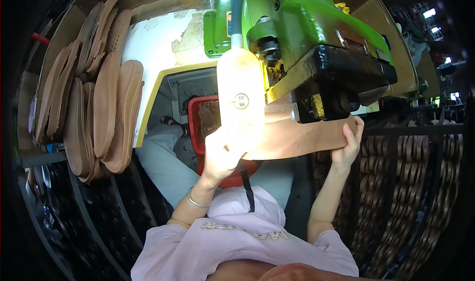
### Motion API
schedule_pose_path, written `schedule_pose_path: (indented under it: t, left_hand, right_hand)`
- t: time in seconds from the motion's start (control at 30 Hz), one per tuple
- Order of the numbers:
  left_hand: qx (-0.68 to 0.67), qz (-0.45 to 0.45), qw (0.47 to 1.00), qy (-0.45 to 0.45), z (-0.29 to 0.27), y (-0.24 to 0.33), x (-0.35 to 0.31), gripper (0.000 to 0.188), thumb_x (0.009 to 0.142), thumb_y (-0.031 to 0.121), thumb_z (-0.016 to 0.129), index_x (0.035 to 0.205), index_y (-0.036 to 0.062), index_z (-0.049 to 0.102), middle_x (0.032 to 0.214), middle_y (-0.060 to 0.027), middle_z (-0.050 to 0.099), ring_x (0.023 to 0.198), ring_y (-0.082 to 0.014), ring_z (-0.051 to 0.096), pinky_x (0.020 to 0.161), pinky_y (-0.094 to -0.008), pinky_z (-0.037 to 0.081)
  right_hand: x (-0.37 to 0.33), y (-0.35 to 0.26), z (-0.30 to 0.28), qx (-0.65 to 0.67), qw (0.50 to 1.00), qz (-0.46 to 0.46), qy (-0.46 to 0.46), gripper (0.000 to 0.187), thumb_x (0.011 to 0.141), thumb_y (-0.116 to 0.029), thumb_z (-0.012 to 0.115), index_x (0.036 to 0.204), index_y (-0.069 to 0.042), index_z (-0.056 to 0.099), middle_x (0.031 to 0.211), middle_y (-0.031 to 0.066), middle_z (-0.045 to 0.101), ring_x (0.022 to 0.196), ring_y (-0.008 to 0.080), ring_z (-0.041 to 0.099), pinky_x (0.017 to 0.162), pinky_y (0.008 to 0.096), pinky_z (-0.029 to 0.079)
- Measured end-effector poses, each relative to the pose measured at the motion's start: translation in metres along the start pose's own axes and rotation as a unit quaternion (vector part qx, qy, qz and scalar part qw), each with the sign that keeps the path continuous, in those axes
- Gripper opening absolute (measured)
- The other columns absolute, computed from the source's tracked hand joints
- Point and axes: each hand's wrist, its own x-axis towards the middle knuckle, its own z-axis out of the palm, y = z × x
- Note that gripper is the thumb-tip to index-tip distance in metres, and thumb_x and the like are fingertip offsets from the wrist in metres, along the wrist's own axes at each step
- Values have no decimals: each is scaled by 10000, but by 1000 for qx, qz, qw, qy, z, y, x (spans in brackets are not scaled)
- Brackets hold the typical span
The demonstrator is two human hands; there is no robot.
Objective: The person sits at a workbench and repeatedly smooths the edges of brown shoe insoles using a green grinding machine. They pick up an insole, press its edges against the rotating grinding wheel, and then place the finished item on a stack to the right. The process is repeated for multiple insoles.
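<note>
A tan shoe sole (302,138) spans between my two hands under the dark head of a green machine (297,18). My left hand (217,154) is closed on the sole's left end, partly washed out by the glare of a lamp. On the other end, my right hand (349,145) grips with thumb and fingers at the edge. The sole's far side is hidden behind the machine's black head (329,83), so I cannot tell whether they touch. The bright lamp (241,78) hangs in front of the sole's left part.
Piled tan soles (116,107) lean in a cardboard box (64,23) on the left. A red basket (190,113) stands below the yellow-edged table opening (152,102). Racks filled with rows of brown pieces (381,182) stand at right. Dark racks (99,202) are at lower left.
</note>
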Motion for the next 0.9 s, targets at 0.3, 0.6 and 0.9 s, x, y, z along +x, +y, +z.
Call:
schedule_pose_path:
  t: [0.3,0.6,0.9]
  left_hand:
    - [-24,-46,998,46,-51,15,-24,323,828,51,634,1113,-94,589,1002,-119,674,897,-141,636,808,-261,498]
    - [-89,-114,983,113,-99,1,-70,423,799,96,627,1164,-98,539,1085,-129,638,992,-146,605,898,-280,454]
    - [-30,-222,958,-181,-109,-19,-86,540,779,92,706,1249,-80,502,1156,-120,620,1067,-157,572,943,-294,434]
  right_hand:
    - [0,25,40,49,991,95,-77,431,790,37,575,1201,-65,492,1136,89,557,1036,187,552,944,314,433]
    - [-35,30,90,26,982,98,-157,481,765,30,579,1237,3,492,1122,103,599,1049,195,579,955,316,433]
    - [-38,37,140,23,965,79,-249,538,719,129,653,1220,46,478,1151,118,576,1019,192,596,877,301,501]
